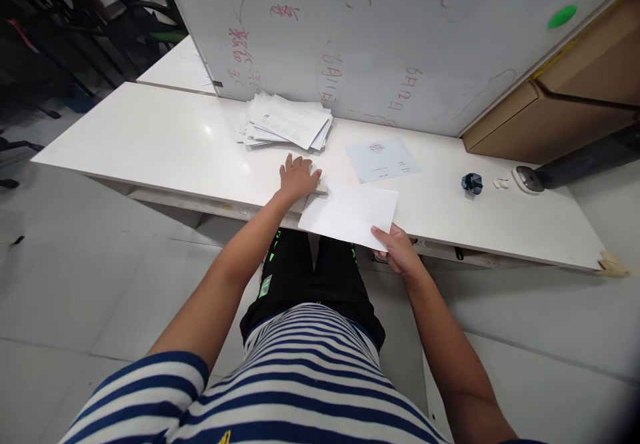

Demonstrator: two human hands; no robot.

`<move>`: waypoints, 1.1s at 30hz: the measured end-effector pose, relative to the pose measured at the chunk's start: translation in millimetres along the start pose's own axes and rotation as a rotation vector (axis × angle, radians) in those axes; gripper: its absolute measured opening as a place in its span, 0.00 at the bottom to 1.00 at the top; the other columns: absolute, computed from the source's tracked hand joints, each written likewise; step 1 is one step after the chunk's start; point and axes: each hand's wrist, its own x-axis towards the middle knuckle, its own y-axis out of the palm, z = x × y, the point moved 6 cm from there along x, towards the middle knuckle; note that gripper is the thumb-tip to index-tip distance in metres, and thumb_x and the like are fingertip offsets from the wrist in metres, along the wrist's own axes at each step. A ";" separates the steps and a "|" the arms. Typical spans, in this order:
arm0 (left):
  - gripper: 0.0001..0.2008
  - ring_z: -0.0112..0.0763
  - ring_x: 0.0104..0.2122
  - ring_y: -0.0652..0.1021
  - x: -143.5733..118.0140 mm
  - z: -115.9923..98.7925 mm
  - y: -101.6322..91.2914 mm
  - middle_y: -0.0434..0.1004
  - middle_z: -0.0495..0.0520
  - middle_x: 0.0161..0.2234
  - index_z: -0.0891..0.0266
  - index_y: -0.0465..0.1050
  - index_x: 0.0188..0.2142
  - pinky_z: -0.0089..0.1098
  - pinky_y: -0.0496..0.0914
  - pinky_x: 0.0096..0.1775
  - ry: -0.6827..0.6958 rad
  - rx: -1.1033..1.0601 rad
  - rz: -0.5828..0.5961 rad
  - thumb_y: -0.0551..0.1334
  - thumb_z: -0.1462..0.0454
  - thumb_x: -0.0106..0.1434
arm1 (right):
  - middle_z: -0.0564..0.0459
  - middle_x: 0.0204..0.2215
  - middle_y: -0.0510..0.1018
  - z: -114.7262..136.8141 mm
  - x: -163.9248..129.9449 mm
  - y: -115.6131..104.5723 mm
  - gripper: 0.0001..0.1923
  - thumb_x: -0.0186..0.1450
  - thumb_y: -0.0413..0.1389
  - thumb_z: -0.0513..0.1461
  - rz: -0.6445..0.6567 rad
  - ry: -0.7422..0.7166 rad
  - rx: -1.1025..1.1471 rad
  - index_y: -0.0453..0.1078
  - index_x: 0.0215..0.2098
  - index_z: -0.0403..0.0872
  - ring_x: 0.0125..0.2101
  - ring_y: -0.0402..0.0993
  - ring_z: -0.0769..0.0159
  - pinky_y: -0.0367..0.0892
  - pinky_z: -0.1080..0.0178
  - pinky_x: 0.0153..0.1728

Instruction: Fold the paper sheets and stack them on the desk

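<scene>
My right hand (397, 249) pinches the near right corner of a white sheet of paper (350, 212), thumb on top, with that corner jutting past the desk edge. Over the sheet's far left corner, a small pale stapler (321, 188) lies mostly covered by my left hand (299, 179). The palm rests on it and the fingers curl over its far side. A printed sheet with a red stamp (383, 159) lies flat just beyond the paper. Farther left sits a loose stack of printed papers (287, 122).
A whiteboard (300, 44) with red writing stands along the back of the white desk (150, 137). At the right are a small dark blue object (471, 183), white earbuds (501, 183), a rounded white device (528, 179) and cardboard boxes (530, 114).
</scene>
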 end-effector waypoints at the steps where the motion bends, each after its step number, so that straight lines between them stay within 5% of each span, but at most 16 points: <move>1: 0.27 0.51 0.69 0.45 0.2 1.1 -0.4 0.56 0.59 0.67 0.57 0.64 0.60 0.55 0.48 0.64 -0.005 -0.007 -0.005 0.49 0.50 0.66 | 0.59 0.18 0.71 0.0 -1.7 -5.1 0.19 0.53 0.67 0.49 -0.013 0.000 -0.006 0.70 0.36 0.48 0.13 0.57 0.75 0.53 0.68 0.10; 10: 0.27 0.52 0.69 0.46 -1.6 1.0 -2.4 0.57 0.59 0.66 0.58 0.64 0.60 0.55 0.48 0.64 -0.012 -0.036 -0.034 0.47 0.50 0.67 | 0.55 0.25 0.78 5.1 -20.2 -56.2 0.22 0.51 0.68 0.48 -0.068 0.006 -0.068 0.73 0.41 0.48 0.18 0.66 0.70 0.57 0.67 0.12; 14: 0.27 0.52 0.69 0.47 -1.1 1.1 -2.2 0.58 0.59 0.66 0.59 0.64 0.60 0.55 0.48 0.64 -0.012 -0.047 -0.043 0.47 0.50 0.67 | 0.55 0.26 0.78 5.2 -22.1 -57.2 0.22 0.50 0.68 0.48 -0.086 0.048 -0.059 0.73 0.39 0.47 0.16 0.61 0.74 0.51 0.70 0.10; 20: 0.25 0.52 0.68 0.48 -1.1 1.7 0.1 0.60 0.58 0.64 0.57 0.66 0.58 0.56 0.48 0.64 -0.006 -0.084 -0.067 0.48 0.51 0.67 | 0.58 0.23 0.74 20.8 -6.6 -51.9 0.21 0.48 0.70 0.46 -0.145 0.020 -0.010 0.73 0.35 0.47 0.17 0.61 0.74 0.56 0.70 0.11; 24: 0.24 0.52 0.67 0.52 -3.6 1.8 -2.2 0.63 0.58 0.63 0.58 0.67 0.56 0.54 0.50 0.63 -0.002 -0.093 -0.112 0.47 0.52 0.68 | 0.57 0.25 0.74 68.1 22.8 -45.1 0.16 0.47 0.69 0.43 -0.183 -0.134 0.046 0.71 0.30 0.47 0.22 0.66 0.72 0.64 0.69 0.15; 29: 0.22 0.51 0.66 0.56 -5.5 0.7 -2.8 0.66 0.58 0.61 0.60 0.69 0.54 0.53 0.52 0.63 -0.009 -0.092 -0.149 0.47 0.55 0.69 | 0.51 0.30 0.75 168.1 70.8 -25.6 0.12 0.50 0.64 0.38 -0.191 -0.332 -0.070 0.71 0.32 0.44 0.24 0.67 0.71 0.61 0.69 0.16; 33: 0.20 0.49 0.64 0.58 -6.7 -2.8 -1.9 0.67 0.59 0.60 0.60 0.70 0.52 0.51 0.53 0.62 0.001 -0.025 -0.173 0.47 0.56 0.69 | 0.50 0.35 0.75 228.5 117.6 31.7 0.10 0.56 0.61 0.36 -0.113 -0.459 -0.122 0.69 0.37 0.45 0.27 0.69 0.72 0.61 0.70 0.19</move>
